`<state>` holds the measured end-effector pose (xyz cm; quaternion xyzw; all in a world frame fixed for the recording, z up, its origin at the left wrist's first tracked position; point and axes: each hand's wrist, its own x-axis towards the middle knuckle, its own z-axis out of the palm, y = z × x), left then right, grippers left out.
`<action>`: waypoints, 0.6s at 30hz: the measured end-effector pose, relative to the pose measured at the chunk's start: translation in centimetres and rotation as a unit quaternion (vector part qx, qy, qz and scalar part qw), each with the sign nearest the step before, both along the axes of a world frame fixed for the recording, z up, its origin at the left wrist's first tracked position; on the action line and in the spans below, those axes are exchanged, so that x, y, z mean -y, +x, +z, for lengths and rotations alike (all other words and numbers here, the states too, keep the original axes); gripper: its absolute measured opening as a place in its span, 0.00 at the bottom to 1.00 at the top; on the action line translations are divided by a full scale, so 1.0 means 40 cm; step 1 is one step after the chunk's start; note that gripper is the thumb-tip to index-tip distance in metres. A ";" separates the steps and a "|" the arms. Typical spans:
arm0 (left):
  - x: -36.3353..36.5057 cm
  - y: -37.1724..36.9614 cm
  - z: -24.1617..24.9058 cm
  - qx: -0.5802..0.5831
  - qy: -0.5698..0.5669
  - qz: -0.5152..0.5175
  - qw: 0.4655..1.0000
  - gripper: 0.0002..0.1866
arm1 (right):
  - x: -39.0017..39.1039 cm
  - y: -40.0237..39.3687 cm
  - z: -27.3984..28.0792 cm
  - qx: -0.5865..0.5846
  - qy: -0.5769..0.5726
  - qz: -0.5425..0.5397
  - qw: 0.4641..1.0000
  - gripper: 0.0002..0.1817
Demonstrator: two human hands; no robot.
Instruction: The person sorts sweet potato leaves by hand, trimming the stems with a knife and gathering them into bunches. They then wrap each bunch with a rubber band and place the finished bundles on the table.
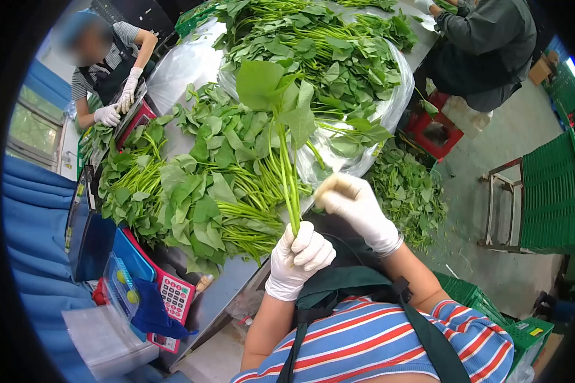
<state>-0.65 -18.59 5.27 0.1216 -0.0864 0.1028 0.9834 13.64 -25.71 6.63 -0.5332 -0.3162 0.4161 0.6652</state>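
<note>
My left hand (pixel 303 254), in a white glove, is wrapped round the lower ends of a small bunch of leafy greens (pixel 286 172). The bunch stands upright, with long pale-green stems and broad leaves at the top. To the right of the stems, my gloved right hand (pixel 358 207) is raised with its fingers curled together; what they hold, if anything, I cannot make out. Just beyond my hands, a pile of cut greens (pixel 204 172) covers the metal table (pixel 227 281). A larger heap of greens (pixel 319 57) lies behind it on clear plastic sheeting (pixel 399 96).
Co-workers stand at the far left (pixel 108 70) and far right (pixel 485 51). A pink scale keypad (pixel 174 297) and plastic bags (pixel 105 338) are at the near left. More greens (pixel 406 191) lie low on the right, near a red stool (pixel 437 131) and green crates (pixel 552 191).
</note>
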 end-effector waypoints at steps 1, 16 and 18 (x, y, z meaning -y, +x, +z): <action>0.001 -0.001 0.000 -0.003 -0.002 0.000 1.000 0.21 | 0.002 -0.012 0.021 0.073 -0.019 0.032 0.997 0.09; 0.007 0.013 -0.007 -0.058 0.078 -0.007 0.995 0.21 | 0.002 0.005 0.018 0.273 0.047 0.012 0.961 0.05; 0.006 0.008 -0.007 -0.043 0.065 -0.028 0.997 0.21 | -0.005 -0.002 0.007 0.343 0.138 -0.065 0.927 0.05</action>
